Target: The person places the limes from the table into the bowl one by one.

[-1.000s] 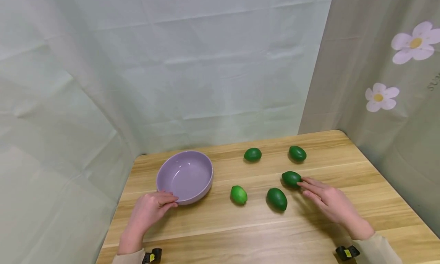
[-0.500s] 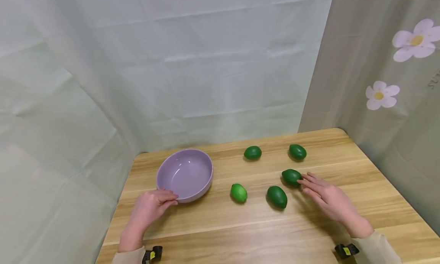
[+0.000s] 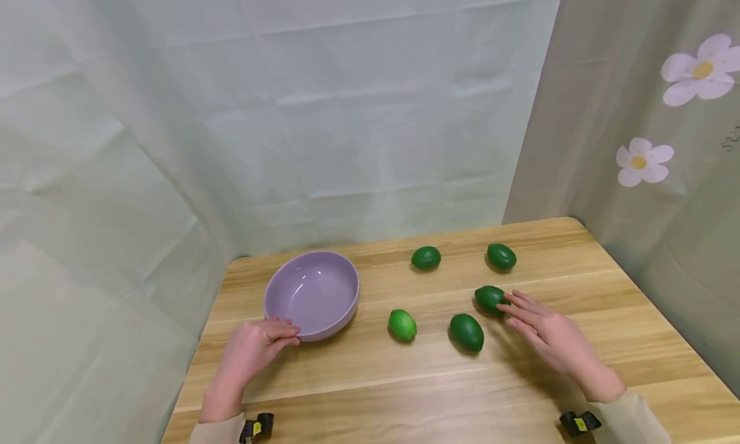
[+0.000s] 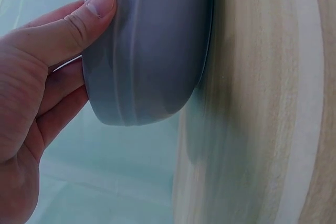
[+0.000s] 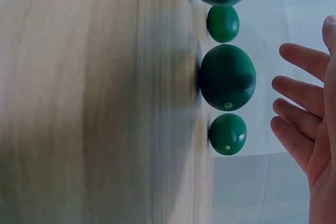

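My left hand (image 3: 254,355) pinches the near rim of a purple bowl (image 3: 315,296), thumb outside and fingers over the edge; the left wrist view shows the thumb pressed on the bowl's outer wall (image 4: 152,51). The bowl stands on the table with nothing in it. My right hand (image 3: 549,335) hovers with extended fingers close over a dark green lime (image 3: 490,299), fingertips overlapping its right end in the head view. In the right wrist view the fingers (image 5: 299,95) are spread apart, with a gap between them and the lime (image 5: 227,77).
Left of the right hand lie another dark green lime (image 3: 466,332) and a brighter green lime (image 3: 402,325). Two more dark limes, one (image 3: 426,257) in the middle and one (image 3: 501,256) to the right, lie near the back edge of the wooden table (image 3: 405,399). Curtains hang behind.
My right hand has shifted very slightly left over the lime. The left hand, bowl and limes keep their places.
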{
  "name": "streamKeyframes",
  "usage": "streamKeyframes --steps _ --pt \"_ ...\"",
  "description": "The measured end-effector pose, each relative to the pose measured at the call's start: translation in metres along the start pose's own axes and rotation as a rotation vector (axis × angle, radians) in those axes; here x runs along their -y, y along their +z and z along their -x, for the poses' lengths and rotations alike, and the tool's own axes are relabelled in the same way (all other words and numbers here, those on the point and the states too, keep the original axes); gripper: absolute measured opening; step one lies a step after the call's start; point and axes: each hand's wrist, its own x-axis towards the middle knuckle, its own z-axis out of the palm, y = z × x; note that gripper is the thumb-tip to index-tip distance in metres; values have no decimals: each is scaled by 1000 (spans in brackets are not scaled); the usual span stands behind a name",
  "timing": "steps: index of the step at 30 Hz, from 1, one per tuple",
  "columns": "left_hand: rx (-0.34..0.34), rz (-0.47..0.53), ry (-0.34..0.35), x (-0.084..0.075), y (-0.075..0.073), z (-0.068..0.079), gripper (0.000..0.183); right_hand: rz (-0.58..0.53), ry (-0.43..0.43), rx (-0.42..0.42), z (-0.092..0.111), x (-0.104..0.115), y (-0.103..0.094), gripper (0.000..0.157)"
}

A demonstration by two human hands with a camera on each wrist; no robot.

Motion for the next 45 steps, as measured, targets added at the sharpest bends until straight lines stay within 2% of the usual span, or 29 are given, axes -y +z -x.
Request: streamKeyframes --steps 6,11,17,22,27,33,45 --pt "-6 22 10 1 -1 -1 30 -2 5 3 0 0 1 30" --pt "-21 41 19 4 -2 1 35 -8 -24 -8 0 -1 3 31" --pt "-2 127 12 9 -2 4 43 2 -43 -30 -1 -3 6 31" --pt "-5 205 -7 12 -2 5 39 3 -38 -30 -1 -3 6 31" --pt "-2 220 -19 12 -2 5 35 -1 -41 -32 0 -4 8 32" --pt "-7 266 -66 11 -2 4 35 -10 -40 -22 -2 -2 8 33" --pt "3 263 -84 13 0 5 31 -26 -39 -21 -5 1 7 35"
